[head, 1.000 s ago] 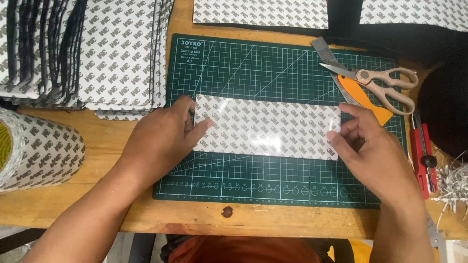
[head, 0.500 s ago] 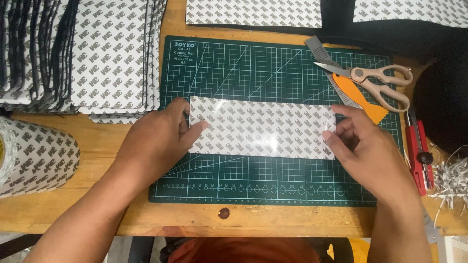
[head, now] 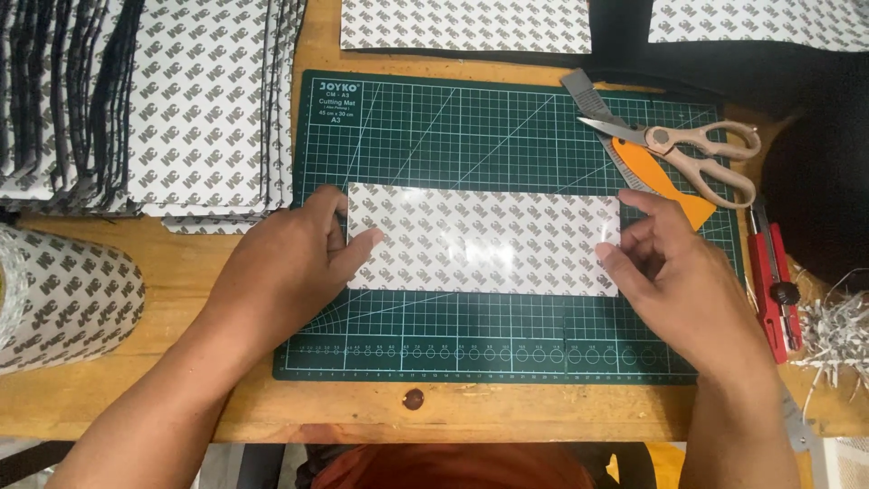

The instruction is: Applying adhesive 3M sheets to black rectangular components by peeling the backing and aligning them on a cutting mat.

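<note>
Both hands press flat on one rectangular patterned sheet (head: 484, 240), a glossy white piece printed with a repeating grey mark, lying lengthwise across the middle of the green cutting mat (head: 453, 127). The left hand (head: 285, 267) lies palm down, its thumb and fingertips holding the sheet's left short edge without closing around it; the right hand (head: 674, 281) pins the right short edge with its fingertips, fingers likewise extended rather than clenched. The single mat, ruled with a white grid and diagonal lines, rests on a pale wooden tabletop (head: 380, 417) with a dark knot near its front edge. On the mat's upper right corner lie one pair of scissors (head: 688, 149) with beige handles, blades parted slightly, across one orange-handled tool (head: 656, 177) whose grey end projects beyond them. Just right of the mat lies one red utility knife (head: 774, 285), and beside it a tuft of shredded paper strips (head: 837, 335). At upper left stands a fanned stack of matching sheets (head: 145, 100), too many to count. One large roll of the same patterned material (head: 63, 294) sits at the left edge. Two further patterned sheets (head: 466, 23) lie along the top edge, on black fabric (head: 815, 118).
</note>
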